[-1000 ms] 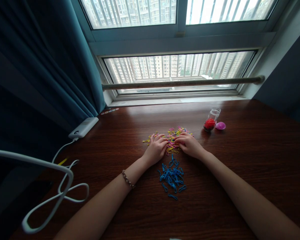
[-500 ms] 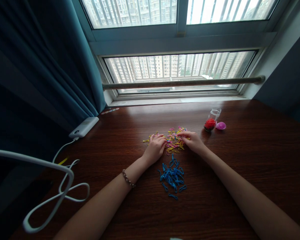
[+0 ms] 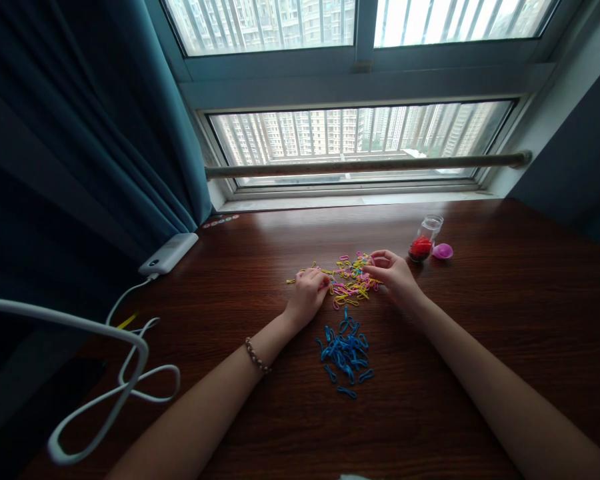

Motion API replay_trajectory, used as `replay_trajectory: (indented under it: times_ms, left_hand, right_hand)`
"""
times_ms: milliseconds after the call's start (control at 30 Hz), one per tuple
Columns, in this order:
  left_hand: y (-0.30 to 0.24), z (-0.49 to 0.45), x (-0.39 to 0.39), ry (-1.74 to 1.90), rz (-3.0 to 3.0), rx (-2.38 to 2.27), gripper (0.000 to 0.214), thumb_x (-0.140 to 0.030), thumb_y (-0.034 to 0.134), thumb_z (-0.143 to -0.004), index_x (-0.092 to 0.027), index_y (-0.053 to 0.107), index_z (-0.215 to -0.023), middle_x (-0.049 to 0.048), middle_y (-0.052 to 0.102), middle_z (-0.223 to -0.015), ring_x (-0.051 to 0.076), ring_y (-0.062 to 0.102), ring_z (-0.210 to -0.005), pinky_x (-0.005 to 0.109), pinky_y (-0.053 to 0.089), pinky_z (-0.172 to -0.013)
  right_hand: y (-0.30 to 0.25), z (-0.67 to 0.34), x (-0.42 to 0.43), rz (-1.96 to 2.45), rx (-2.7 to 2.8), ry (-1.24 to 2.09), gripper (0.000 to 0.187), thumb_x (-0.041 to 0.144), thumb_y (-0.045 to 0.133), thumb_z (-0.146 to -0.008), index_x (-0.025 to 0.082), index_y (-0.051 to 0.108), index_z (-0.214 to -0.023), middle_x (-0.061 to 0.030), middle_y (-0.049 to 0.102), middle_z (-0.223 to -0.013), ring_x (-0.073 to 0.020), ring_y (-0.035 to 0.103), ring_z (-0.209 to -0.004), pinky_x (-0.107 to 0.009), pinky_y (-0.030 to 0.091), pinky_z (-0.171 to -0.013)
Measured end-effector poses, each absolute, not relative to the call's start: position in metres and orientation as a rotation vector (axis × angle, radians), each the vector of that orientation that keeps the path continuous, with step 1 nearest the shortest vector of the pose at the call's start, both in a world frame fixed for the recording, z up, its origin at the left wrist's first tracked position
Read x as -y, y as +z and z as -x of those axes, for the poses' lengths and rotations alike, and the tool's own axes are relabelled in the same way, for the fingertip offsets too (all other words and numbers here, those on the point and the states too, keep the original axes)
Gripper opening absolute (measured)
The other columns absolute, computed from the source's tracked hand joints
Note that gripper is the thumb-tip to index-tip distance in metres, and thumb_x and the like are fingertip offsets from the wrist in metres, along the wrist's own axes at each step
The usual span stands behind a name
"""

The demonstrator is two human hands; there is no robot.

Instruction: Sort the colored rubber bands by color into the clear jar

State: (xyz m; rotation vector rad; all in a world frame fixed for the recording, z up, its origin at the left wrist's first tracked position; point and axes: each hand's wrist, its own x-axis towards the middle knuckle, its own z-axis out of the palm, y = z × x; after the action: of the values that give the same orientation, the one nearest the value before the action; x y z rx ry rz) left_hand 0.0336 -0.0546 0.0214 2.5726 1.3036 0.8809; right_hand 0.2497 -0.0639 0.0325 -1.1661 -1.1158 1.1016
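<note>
Right hand [image 3: 394,275] further right; yellow-pink bands [image 3: 351,281]

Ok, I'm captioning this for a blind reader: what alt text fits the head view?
A left hand and right hand are at a mixed pile of yellow and pink bands on a wooden table by a window. A blue pile lies nearer; a jar of red bands and a pink lid sit right.

Left hand [image 3: 307,293] and right hand [image 3: 393,273] touch the yellow-pink bands [image 3: 350,283] beyond the blue pile [image 3: 346,350].
</note>
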Motion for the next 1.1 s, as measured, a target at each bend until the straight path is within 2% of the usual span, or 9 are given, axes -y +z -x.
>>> replay_trajectory:
  times_ms: [100,233,333,500,600,767,900,1100]
  left_hand:
    - [0.0222,-0.0324,0.0532,0.951,-2.507,-1.363,0.004,-0.015,0.055,-0.074,-0.018,0.057,-0.074,0.0028,0.061,-0.079,0.019,0.054,-0.084,0.034,0.039,-0.078]
    - [0.0228,-0.0301,0.0519,1.050,-2.414,-1.387,0.009,-0.014,0.058,-0.073,-0.019,0.060,-0.080,0.0016,0.063,-0.080,0.018,0.056,-0.083,0.032,0.040,-0.076]
    - [0.0216,-0.0281,0.0504,1.089,-2.376,-1.387,0.014,-0.016,0.061,-0.072,-0.022,0.064,-0.084,0.0011,0.065,-0.083,0.018,0.056,-0.087,0.032,0.040,-0.078]
    - [0.0176,-0.0258,0.0478,1.101,-2.343,-1.387,0.007,-0.022,0.062,-0.073,-0.023,0.068,-0.077,0.0006,0.068,-0.080,0.018,0.058,-0.085,0.031,0.041,-0.078]
    - [0.0161,-0.0257,0.0471,1.105,-2.323,-1.449,0.011,-0.023,0.059,-0.076,-0.023,0.068,-0.082,0.0014,0.069,-0.083,0.017,0.059,-0.082,0.031,0.042,-0.077]
    - [0.0170,-0.0270,0.0473,1.105,-2.345,-1.522,0.014,-0.025,0.055,-0.079,-0.022,0.067,-0.085,0.0029,0.068,-0.085,0.018,0.058,-0.083,0.033,0.040,-0.077]
    - [0.0189,-0.0277,0.0495,1.112,-2.431,-1.510,0.013,-0.025,0.054,-0.079,-0.022,0.066,-0.082,0.0020,0.066,-0.086,0.019,0.054,-0.087,0.033,0.038,-0.077]
    - [0.0186,-0.0282,0.0502,1.122,-2.468,-1.487,0.012,-0.026,0.054,-0.080,-0.021,0.065,-0.082,0.0019,0.065,-0.085,0.018,0.053,-0.086,0.032,0.037,-0.075]
  right_hand:
    - [0.0306,-0.2499,0.0633,1.234,1.371,0.911,0.043,0.024,0.067,-0.061,0.018,0.052,-0.100,-0.0016,0.063,-0.074,-0.0147,0.061,-0.069,-0.026,0.050,-0.062]
    - [0.0310,-0.2469,0.0669,1.247,1.696,0.555,0.051,0.014,0.059,-0.066,0.020,0.046,-0.115,-0.0058,0.062,-0.097,-0.0117,0.059,-0.064,-0.026,0.050,-0.062]
    - [0.0346,-0.2446,0.0708,1.215,1.828,0.345,0.040,0.010,0.055,-0.068,0.020,0.054,-0.106,-0.0072,0.058,-0.103,-0.0112,0.059,-0.064,-0.028,0.050,-0.066]
    - [0.0389,-0.2443,0.0722,1.177,1.802,0.286,0.014,0.014,0.055,-0.072,0.019,0.064,-0.081,-0.0055,0.062,-0.093,-0.0161,0.061,-0.078,-0.030,0.048,-0.076]
    - [0.0372,-0.2459,0.0704,1.192,1.715,0.367,0.013,0.018,0.056,-0.073,0.019,0.066,-0.081,-0.0048,0.065,-0.086,-0.0181,0.061,-0.083,-0.030,0.048,-0.077]
    - [0.0317,-0.2487,0.0676,1.256,1.593,0.530,0.017,0.022,0.058,-0.071,0.018,0.067,-0.086,-0.0043,0.068,-0.081,-0.0171,0.063,-0.073,-0.029,0.050,-0.069]
    - [0.0304,-0.2494,0.0674,1.259,1.596,0.539,0.020,0.023,0.059,-0.071,0.019,0.066,-0.089,-0.0029,0.068,-0.077,-0.0160,0.063,-0.069,-0.027,0.049,-0.065]
    - [0.0305,-0.2525,0.0666,1.308,1.660,0.417,0.011,0.020,0.058,-0.071,0.020,0.068,-0.074,-0.0010,0.068,-0.073,-0.0165,0.063,-0.069,-0.026,0.047,-0.066]
